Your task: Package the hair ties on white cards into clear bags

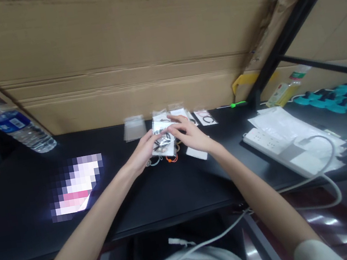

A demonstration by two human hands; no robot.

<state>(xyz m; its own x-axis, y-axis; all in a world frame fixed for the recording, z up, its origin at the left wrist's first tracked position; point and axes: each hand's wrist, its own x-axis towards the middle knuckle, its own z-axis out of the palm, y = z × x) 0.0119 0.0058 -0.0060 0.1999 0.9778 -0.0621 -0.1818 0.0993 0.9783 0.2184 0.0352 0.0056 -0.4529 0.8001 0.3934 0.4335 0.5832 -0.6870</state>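
A clear plastic packet (164, 148) with a white card and dark cord-like bands in it is held up over the middle of the table. My left hand (144, 152) is closed on its left edge, thumb across the front. My right hand (190, 133) is at its upper right corner, thumb and a finger pressed to the film, other fingers stretched out. Beneath the packet lie an orange elastic band (172, 159) and a pale grey band (155, 162), partly covered. Below my right hand rests a white card (197, 153).
A stack of clear bags (134, 128) and a carded black band (205, 117) lie along the back. At left are a water bottle (16, 124) and a lit, pixelated screen (79, 184). A power strip (273, 150), cable, plastic bags and teal pieces (329, 100) occupy the right.
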